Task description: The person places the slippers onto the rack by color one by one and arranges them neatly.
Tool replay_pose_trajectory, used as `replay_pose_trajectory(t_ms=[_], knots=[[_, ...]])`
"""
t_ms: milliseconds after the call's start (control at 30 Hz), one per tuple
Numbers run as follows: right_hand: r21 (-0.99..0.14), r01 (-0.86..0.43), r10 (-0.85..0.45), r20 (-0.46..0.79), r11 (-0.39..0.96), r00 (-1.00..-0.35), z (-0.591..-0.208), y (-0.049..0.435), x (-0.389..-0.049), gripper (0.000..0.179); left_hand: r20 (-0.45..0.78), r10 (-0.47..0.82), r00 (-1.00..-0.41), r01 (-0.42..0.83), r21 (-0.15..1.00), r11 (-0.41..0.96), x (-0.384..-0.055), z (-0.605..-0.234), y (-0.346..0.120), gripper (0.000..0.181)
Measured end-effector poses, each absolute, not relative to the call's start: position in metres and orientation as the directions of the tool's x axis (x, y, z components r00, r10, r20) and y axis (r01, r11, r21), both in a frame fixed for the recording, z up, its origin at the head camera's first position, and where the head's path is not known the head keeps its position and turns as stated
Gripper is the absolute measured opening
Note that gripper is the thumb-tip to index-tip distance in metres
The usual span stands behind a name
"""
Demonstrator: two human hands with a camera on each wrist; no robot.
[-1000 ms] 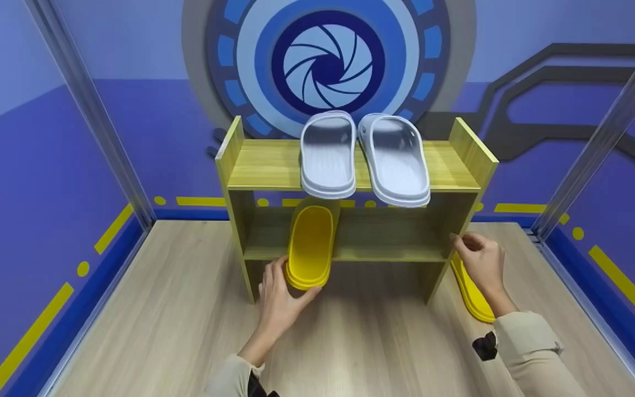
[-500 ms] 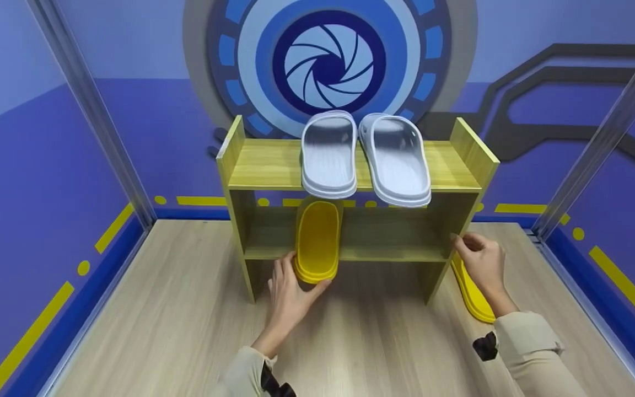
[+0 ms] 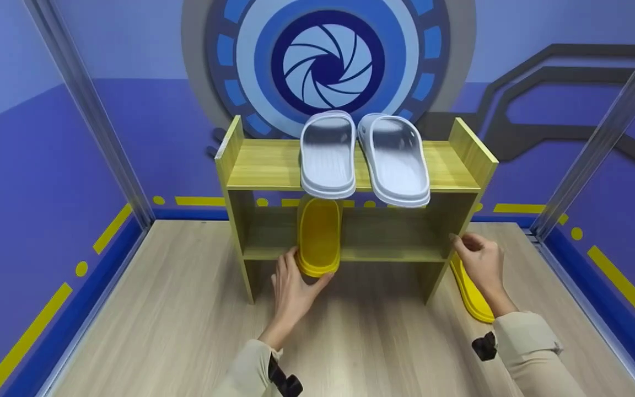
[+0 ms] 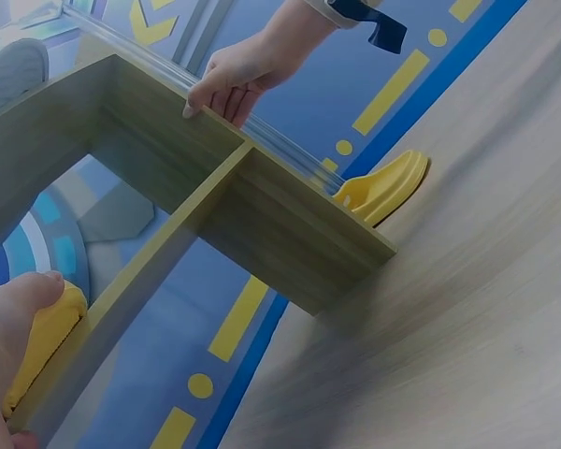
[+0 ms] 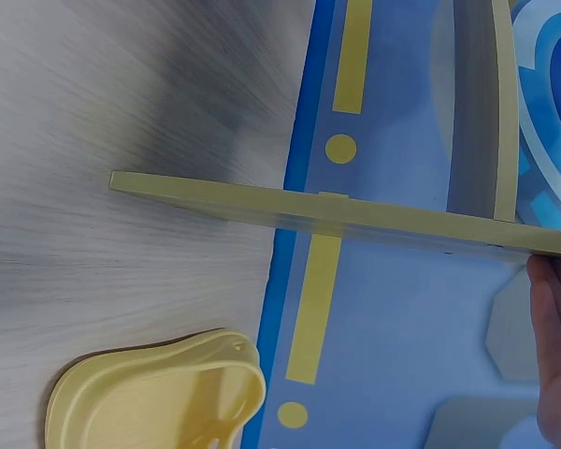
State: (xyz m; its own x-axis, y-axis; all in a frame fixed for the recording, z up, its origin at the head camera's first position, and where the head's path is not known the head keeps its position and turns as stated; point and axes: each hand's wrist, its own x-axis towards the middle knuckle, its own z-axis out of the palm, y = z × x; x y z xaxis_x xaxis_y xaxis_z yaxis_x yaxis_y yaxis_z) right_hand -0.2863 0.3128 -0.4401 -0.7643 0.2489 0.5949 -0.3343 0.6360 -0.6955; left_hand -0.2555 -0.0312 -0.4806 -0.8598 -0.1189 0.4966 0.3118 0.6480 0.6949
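Observation:
A yellow clog (image 3: pixel 320 237) lies on the middle shelf of a small wooden shoe rack (image 3: pixel 273 165), its heel end at the shelf's front edge. My left hand (image 3: pixel 295 289) holds that heel end, fingers on the left side and thumb on the right. In the left wrist view, the thumb lies over the yellow clog (image 4: pixel 47 337), close above the shelf board. My right hand (image 3: pixel 483 262) holds the rack's right side panel (image 5: pixel 374 215) near its front edge, thumb at the edge and fingers on the outer face. A second yellow clog (image 3: pixel 469 292) sits on the table right of the rack, partly behind the right hand.
Two pale grey clogs (image 3: pixel 328 160) stand side by side on the top shelf, heels overhanging its front edge. The rack stands on a wood-grain table (image 3: pixel 185 331) with blue printed walls (image 3: pixel 146 132) behind and on both sides.
My left hand has moved the yellow clog slightly right and further back onto the middle shelf. The right hand, the rack and the other clogs have stayed in place.

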Motion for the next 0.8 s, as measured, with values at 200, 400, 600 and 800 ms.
replay_pose_trajectory(t_ms=[200,400,600,800], knots=[[-0.697,-0.318,0.250,0.583,0.643,-0.773,-0.440,0.313,-0.286,0.022,0.476,-0.119,-0.872,0.299,0.709,0.639,-0.257,-0.481,-0.031,0.082],[-0.699,-0.340,0.244,0.593,0.630,-0.767,-0.441,0.312,-0.286,0.019,0.456,-0.116,-0.882,0.277,0.702,0.656,-0.255,-0.481,-0.037,0.086],[-0.709,-0.322,0.239,0.569,0.628,-0.787,-0.441,0.312,-0.285,0.023,0.482,-0.108,-0.870,0.287,0.671,0.683,-0.250,-0.472,-0.056,0.084],[-0.714,-0.295,0.240,0.545,0.635,-0.803,-0.440,0.313,-0.285,0.025,0.660,-0.114,-0.743,0.398,0.572,0.718,-0.257,-0.447,-0.085,0.065]])
